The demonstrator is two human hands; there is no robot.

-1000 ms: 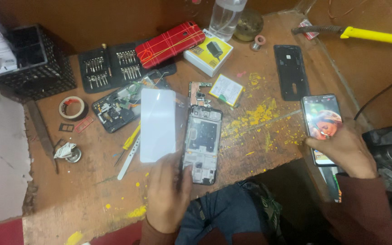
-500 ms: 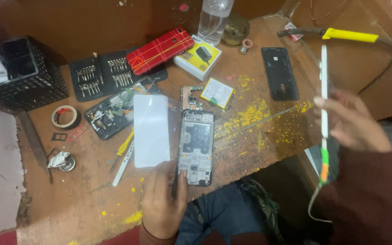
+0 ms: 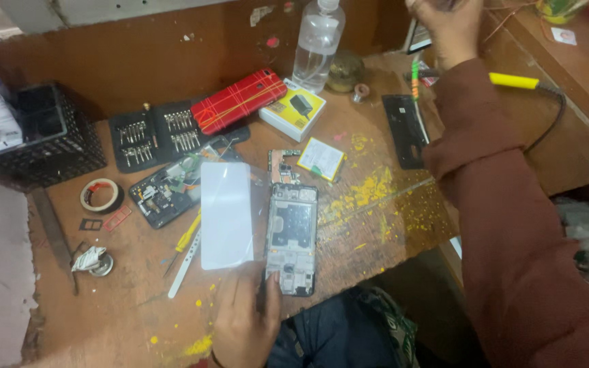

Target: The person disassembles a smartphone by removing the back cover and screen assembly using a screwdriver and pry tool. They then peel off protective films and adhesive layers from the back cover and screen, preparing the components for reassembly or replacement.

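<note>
My left hand (image 3: 245,322) rests at the table's near edge, its fingertips on the bottom end of an opened phone frame (image 3: 292,237) that lies flat with its insides showing. Just left of the frame is a white glass sheet (image 3: 226,215). My right hand (image 3: 444,26) is raised over the far right of the table in a dark red sleeve. It is closed on a dark phone (image 3: 414,37), of which only an edge shows. A thin cable with a green and orange end (image 3: 415,71) hangs below that hand.
On the worn wooden table (image 3: 138,313) lie a black back cover (image 3: 403,129), a battery (image 3: 322,159), a small circuit board (image 3: 283,167), a red case (image 3: 238,101), a bit set (image 3: 151,133), a yellow box (image 3: 293,109), a clear bottle (image 3: 318,41), another stripped phone (image 3: 165,191), tweezers (image 3: 185,262), a tape roll (image 3: 100,195) and a black crate (image 3: 42,136). A yellow-handled tool (image 3: 512,80) lies at the right.
My right hand lifted the lit phone from the table's right edge, turned it edge-on, then carried it up to the far side. The left hand stayed on the phone frame.
</note>
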